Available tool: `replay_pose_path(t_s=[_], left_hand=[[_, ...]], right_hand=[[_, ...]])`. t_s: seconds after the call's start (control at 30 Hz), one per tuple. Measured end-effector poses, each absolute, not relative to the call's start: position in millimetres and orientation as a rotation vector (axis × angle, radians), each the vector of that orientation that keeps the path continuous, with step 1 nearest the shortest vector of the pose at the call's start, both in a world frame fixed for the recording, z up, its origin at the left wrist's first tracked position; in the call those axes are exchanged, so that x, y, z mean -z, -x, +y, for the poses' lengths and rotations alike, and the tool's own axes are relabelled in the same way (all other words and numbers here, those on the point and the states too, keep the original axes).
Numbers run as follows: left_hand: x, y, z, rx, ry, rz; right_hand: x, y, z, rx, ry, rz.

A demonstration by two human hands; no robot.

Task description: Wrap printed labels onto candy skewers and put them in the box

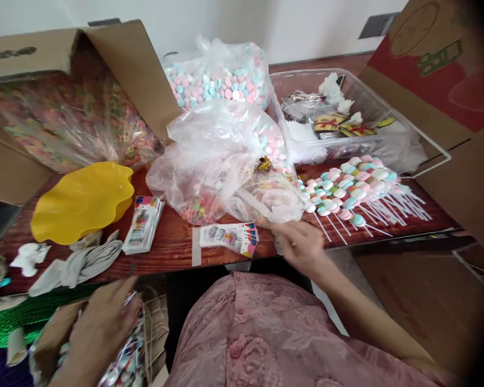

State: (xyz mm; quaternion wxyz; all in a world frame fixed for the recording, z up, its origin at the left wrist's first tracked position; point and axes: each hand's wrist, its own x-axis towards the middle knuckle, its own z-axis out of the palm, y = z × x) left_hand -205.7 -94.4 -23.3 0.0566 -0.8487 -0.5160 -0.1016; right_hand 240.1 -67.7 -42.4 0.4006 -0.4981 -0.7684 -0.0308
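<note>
My right hand (300, 244) is at the front edge of the table, its fingers drawn together beside a clear plastic bag (234, 185) of small coloured candies. Anything between those fingertips is too blurred to make out. Lower left, my left hand (108, 317) hovers over a box (58, 328) of shiny wrapped pieces, its fingers partly stretched and smeared by motion. Between the hands lies a fanned stack of printed cards (228, 239), with another card stack (143, 224) further left. Right of my right hand, marshmallow sticks (347, 188) in pink, white, blue and yellow are piled up.
A yellow wavy-edged bowl (83, 201) and grey gloves (80, 263) are at left. Behind stand an open carton (129, 64) with a candy bag, a bag of marshmallows (226, 78) and a clear plastic bin (419, 145). A large cardboard box (455, 156) rises at right.
</note>
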Motion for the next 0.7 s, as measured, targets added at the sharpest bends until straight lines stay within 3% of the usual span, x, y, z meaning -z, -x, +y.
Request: replay_pose_path(t_s=[0.1,0.27,0.4,0.7], left_hand=[[28,95,-60,0.469,2.803,-1.072],[31,-6,-21,-0.025,3.027,-0.902],[42,-1,-17,-0.053,2.987,-0.885],[72,12,-13,0.627,2.856,-0.952]], right_hand=[[41,-290,-76,0.284,1.882,-1.666],[38,-306,-83,0.252,2.600,-1.675],[47,-301,-78,0.184,2.633,-1.719],[57,-308,-68,0.242,2.594,-1.442]])
